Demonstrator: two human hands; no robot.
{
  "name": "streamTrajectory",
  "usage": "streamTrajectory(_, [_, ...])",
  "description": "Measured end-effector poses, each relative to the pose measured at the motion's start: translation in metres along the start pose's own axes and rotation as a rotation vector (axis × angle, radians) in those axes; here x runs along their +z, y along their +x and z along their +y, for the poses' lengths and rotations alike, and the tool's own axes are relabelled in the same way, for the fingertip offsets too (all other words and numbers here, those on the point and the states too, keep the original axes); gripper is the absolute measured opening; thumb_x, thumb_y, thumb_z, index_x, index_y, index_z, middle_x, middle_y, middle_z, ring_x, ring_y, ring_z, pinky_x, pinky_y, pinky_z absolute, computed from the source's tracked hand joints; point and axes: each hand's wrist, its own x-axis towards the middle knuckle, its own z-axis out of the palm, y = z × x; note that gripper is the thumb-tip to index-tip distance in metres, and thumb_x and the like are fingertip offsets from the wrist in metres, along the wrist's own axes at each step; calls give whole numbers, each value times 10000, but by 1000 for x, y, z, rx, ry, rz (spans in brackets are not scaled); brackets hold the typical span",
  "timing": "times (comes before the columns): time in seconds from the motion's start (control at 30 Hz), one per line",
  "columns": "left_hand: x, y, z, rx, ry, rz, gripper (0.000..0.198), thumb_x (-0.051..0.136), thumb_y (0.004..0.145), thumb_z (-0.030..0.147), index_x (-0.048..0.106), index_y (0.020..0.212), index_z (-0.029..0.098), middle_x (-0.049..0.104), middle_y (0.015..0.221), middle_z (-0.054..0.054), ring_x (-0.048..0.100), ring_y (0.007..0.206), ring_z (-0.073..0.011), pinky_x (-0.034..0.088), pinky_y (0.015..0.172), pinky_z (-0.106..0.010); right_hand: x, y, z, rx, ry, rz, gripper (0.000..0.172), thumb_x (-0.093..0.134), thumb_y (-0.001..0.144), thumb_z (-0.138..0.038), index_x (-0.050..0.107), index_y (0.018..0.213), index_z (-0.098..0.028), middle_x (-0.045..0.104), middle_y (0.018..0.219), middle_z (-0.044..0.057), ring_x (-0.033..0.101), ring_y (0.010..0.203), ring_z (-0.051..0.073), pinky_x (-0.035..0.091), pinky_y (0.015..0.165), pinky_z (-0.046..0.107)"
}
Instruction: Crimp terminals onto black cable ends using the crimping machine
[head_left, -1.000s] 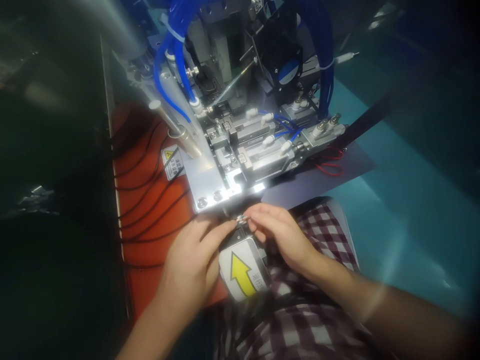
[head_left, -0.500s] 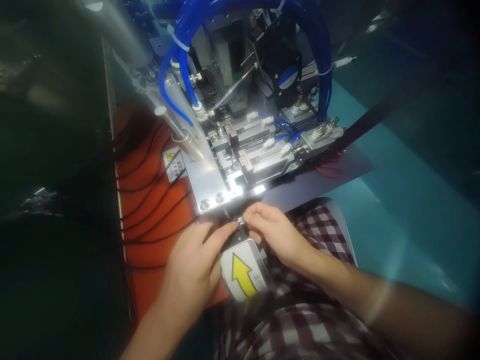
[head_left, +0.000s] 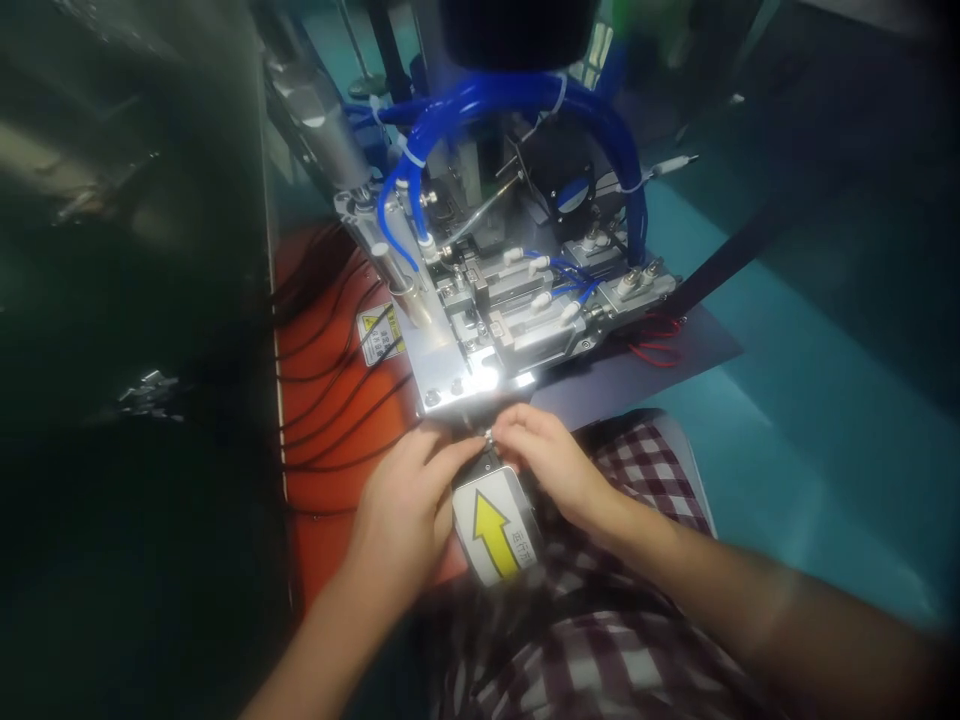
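Holding left hand (head_left: pixel 403 492) and right hand (head_left: pixel 556 462) at a tiny shiny piece (head_left: pixel 489 436) with curled fingers (head_left: pixel 516 420); cannot tell if gripping it. Might drop it by pinching too lightly.

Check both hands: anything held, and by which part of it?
Can't tell: a small shiny piece sits between the left hand and right hand, too small to show whether or where it's gripped.

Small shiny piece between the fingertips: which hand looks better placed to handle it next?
Probably the right hand: its thumb and fingertips bunch together beside the small shiny piece. The left hand brings its thumb tip near, its fingers set apart.
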Motion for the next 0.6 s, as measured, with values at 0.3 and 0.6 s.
streamTrajectory(0.3, [-2, 2, 1, -100, -70, 14, 213, 454, 880, 100, 650, 924, 169, 664, 867, -48, 613, 786, -171, 523, 681, -284, 8, 0, 1, 2, -171, 112, 133, 538, 724, -260, 443, 646, -207, 429, 635, -54, 401, 632, 130, 309, 585, 278])
streamTrajectory(0.6, [-9, -25, -19, -36, -33, 43, 307, 448, 914, 111, 687, 1084, 201, 610, 887, -52, 585, 847, -172, 517, 745, -302, 7, 4, 6, -34, -267, 131, 132, 522, 746, -293, 454, 666, -214, 477, 675, -35, 436, 671, 152, 312, 600, 284])
